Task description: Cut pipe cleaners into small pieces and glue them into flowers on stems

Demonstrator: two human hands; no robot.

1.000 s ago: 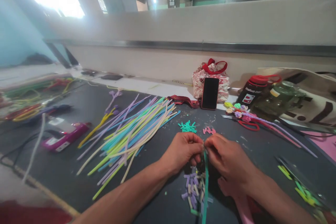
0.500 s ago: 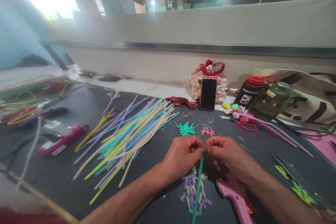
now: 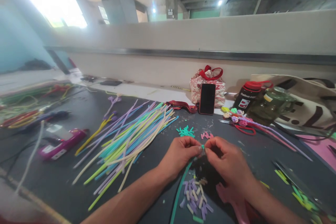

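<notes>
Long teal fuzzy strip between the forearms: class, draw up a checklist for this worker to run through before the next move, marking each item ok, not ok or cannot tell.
1. Left hand has its fingers on the small teal fuzzy bit: ok.
2. Right hand has its fingers at the same bit: ok.
3. Bit joined to the long teal fuzzy strip: cannot tell, the left hand hides the place.
4. Short teal cut pieces apart from the short pink cut pieces: ok.
5. Smooth pink object fully visible: not ok, partly hidden.

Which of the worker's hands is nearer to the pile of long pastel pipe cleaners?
Left. The left hand is right of the pile of pipe cleaners; the right hand is farther right, past the left hand.
</notes>
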